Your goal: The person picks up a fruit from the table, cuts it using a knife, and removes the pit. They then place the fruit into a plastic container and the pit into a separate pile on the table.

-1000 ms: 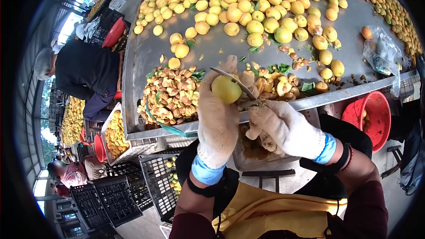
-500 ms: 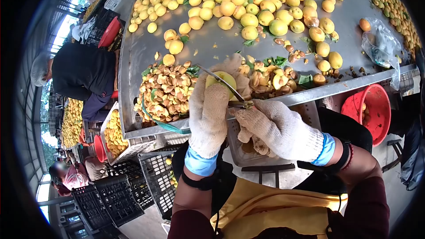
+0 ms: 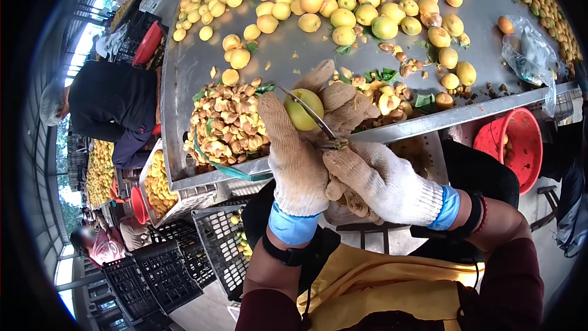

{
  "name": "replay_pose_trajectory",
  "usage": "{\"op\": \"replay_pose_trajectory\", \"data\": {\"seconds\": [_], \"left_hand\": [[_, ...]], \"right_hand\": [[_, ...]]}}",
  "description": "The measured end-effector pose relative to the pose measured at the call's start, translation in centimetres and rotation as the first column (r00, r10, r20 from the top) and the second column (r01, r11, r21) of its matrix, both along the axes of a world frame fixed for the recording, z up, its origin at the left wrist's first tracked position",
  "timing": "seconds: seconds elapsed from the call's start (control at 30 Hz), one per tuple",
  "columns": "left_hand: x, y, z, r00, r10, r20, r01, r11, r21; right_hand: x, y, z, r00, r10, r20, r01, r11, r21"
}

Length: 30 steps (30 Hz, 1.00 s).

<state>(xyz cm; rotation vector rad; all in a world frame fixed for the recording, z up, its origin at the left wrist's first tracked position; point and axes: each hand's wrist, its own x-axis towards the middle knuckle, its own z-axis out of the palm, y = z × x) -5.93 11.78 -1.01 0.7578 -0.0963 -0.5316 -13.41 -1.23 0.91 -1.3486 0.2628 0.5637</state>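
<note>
My left hand (image 3: 300, 165), in a soiled knit glove with a blue cuff, cradles a yellow-green apricot (image 3: 302, 110) between thumb and fingers. The thin blade of a knife (image 3: 309, 112) lies slantwise across the fruit's near face. My right hand (image 3: 386, 178), gloved the same way, is closed on the knife's handle end, where a brass-coloured part shows; most of the handle is hidden. Left of my left hand, a heap of split brown-orange apricot pieces (image 3: 229, 125) rests on the metal table (image 3: 202, 61). More cut pieces (image 3: 392, 101) lie beyond my right hand.
Many whole apricots (image 3: 343, 18) cover the table's far side. A plastic bag (image 3: 530, 55) hangs at its right edge. Below are a red bucket (image 3: 520, 147) and black crates (image 3: 223, 248). A person in dark clothing (image 3: 113, 98) bends at the left.
My left hand has turned and its fingers have spread around the apricot, showing more of the fruit. The blade still lies across it; my right hand has barely moved.
</note>
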Motion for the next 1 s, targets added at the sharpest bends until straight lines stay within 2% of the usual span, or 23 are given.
{"op": "replay_pose_trajectory", "data": {"seconds": [0.07,0.13,0.17,0.23,0.27,0.33,0.37,0.4,0.47,0.53,0.57,0.6,0.67,0.7,0.73,0.77,0.8,0.87,0.9,0.93,1.0], "left_hand": [[0.1,-0.1,0.4,1.0,0.007,0.03,-0.009,0.999,0.047],[0.7,0.2,0.2,0.998,0.005,0.059,-0.011,0.995,0.095],[1.6,0.9,-0.2,0.986,0.017,0.164,-0.045,0.985,0.167],[2.2,1.8,-0.2,0.936,0.03,0.352,-0.132,0.953,0.271],[1.9,1.3,0.0,0.936,0.027,0.352,-0.13,0.954,0.271],[1.0,0.6,0.0,0.959,0.14,0.245,-0.195,0.957,0.216],[1.1,1.0,0.0,0.969,0.054,0.242,-0.103,0.975,0.196],[1.1,1.1,-0.2,0.969,0.055,0.239,-0.104,0.975,0.199],[1.5,1.1,-0.6,1.0,0.0,-0.017,-0.001,0.998,-0.055],[1.9,0.9,-1.1,0.998,-0.023,-0.061,0.016,0.993,-0.121],[1.9,0.8,-1.0,0.993,-0.046,-0.109,0.026,0.983,-0.182],[1.7,0.6,-0.8,0.992,-0.045,-0.114,0.024,0.983,-0.181],[1.4,0.0,0.2,0.993,0.119,0.026,-0.121,0.987,0.103],[1.4,0.2,0.4,0.993,0.115,0.025,-0.117,0.988,0.104],[1.5,0.7,0.6,0.988,0.044,0.147,-0.069,0.983,0.17],[1.5,1.0,0.7,0.965,-0.032,0.261,-0.033,0.97,0.241],[1.4,0.8,0.5,0.965,-0.03,0.26,-0.035,0.97,0.241],[0.9,0.4,-0.8,0.998,-0.023,0.065,0.028,0.997,-0.077],[1.7,0.3,-1.3,0.996,-0.091,0.022,0.093,0.965,-0.246],[1.6,0.3,-1.3,0.995,-0.092,0.022,0.095,0.966,-0.242],[1.4,-0.1,-0.7,0.997,0.075,0.031,-0.076,0.997,0.026]], "right_hand": [[0.0,0.1,-0.7,0.993,0.007,0.117,-0.007,1.0,-0.001],[0.7,-0.9,0.5,0.997,0.028,0.07,-0.027,1.0,-0.014],[0.8,-0.8,1.0,0.999,-0.034,-0.012,0.035,0.999,0.021],[0.7,-1.0,0.2,0.999,-0.017,0.045,0.018,1.0,-0.011],[0.7,-1.0,0.0,0.995,0.003,0.097,0.001,0.999,-0.045],[0.8,-0.7,0.5,1.0,0.005,0.017,-0.005,0.999,-0.036],[0.9,-0.4,-0.8,0.984,-0.035,0.173,0.056,0.992,-0.117],[0.9,-0.1,-1.5,0.942,-0.06,0.329,0.127,0.974,-0.187],[0.8,-0.1,-2.0,0.954,-0.04,0.298,0.107,0.971,-0.212],[0.9,-0.2,-2.1,0.97,0.003,0.242,0.063,0.962,-0.265],[1.0,-0.5,-1.7,0.974,0.009,0.228,0.042,0.975,-0.217],[1.0,-0.6,-1.8,0.975,0.01,0.224,0.039,0.976,-0.216],[0.9,-0.9,-1.9,0.945,-0.04,0.325,0.13,0.957,-0.26],[1.2,-1.0,-1.9,0.946,-0.069,0.316,0.151,0.958,-0.242],[1.1,-1.1,-1.4,0.946,-0.074,0.316,0.156,0.958,-0.242],[1.0,-1.1,-0.5,0.966,-0.061,0.25,0.104,0.981,-0.163],[1.1,-1.0,0.0,0.982,-0.037,0.184,0.053,0.995,-0.08],[1.7,-0.1,-1.0,0.979,-0.037,0.2,0.047,0.998,-0.049],[2.4,0.1,-1.7,0.984,-0.045,0.173,0.055,0.997,-0.057],[2.8,0.2,-1.9,0.987,-0.058,0.15,0.068,0.996,-0.063],[2.1,0.0,-1.9,0.985,-0.057,0.162,0.072,0.993,-0.089]]}}
